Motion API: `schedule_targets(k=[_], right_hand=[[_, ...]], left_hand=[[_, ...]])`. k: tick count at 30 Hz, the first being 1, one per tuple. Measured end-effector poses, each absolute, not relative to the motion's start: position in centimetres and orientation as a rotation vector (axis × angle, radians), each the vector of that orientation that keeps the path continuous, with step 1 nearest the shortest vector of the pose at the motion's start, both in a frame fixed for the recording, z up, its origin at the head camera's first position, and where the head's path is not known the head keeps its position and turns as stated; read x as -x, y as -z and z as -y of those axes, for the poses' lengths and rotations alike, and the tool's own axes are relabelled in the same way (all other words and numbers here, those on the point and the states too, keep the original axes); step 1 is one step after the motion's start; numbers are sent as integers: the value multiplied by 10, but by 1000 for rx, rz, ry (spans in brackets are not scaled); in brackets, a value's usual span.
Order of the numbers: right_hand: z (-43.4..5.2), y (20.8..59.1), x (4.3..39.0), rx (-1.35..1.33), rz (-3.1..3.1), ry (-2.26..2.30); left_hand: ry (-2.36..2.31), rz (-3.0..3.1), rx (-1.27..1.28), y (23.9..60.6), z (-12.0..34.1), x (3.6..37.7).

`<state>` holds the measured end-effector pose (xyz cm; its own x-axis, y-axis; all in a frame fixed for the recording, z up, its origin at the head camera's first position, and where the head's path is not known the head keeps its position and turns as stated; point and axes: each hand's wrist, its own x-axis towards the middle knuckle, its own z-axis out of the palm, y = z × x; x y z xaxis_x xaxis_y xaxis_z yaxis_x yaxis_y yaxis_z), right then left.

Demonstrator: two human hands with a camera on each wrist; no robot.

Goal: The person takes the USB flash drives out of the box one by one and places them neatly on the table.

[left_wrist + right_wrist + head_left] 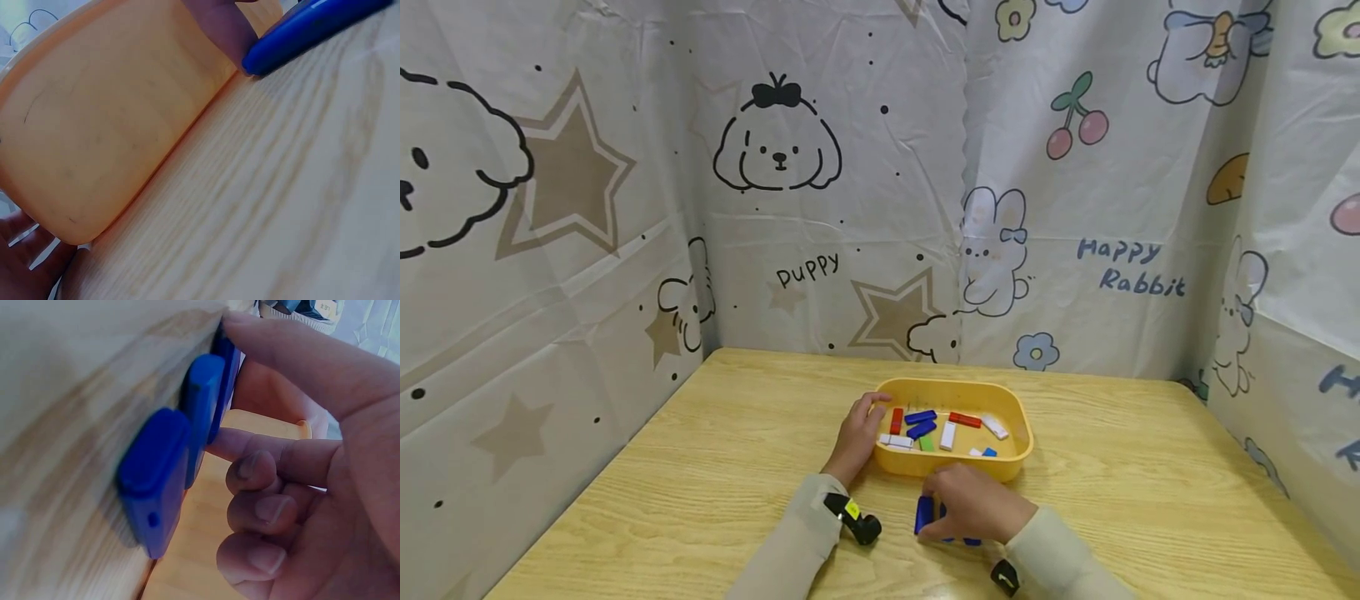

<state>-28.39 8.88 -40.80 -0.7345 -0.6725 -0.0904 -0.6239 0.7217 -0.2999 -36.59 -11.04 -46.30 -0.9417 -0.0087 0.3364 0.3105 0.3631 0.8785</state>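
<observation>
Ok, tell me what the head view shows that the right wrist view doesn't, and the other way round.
Only the head view shows the left hand gripping the rim of the yellow plastic tray, the small red, white, blue and green blocks inside it, and the cartoon-print curtain behind. Only the right wrist view shows three flat blue blocks lined up side by side, one with a small hole. Both show the right hand touching those blue blocks on the wooden table.

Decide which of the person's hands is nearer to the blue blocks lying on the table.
Right. The right hand rests on the blue blocks in front of the yellow tray; the left hand grips the tray's left rim, apart from them.
</observation>
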Motion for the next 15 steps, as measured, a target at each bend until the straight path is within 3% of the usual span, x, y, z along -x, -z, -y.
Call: schedule_targets(k=[15], right_hand=[[-89,408,284,1033,-2729,368]], left_hand=[[1612,2334,241,460,108,364]])
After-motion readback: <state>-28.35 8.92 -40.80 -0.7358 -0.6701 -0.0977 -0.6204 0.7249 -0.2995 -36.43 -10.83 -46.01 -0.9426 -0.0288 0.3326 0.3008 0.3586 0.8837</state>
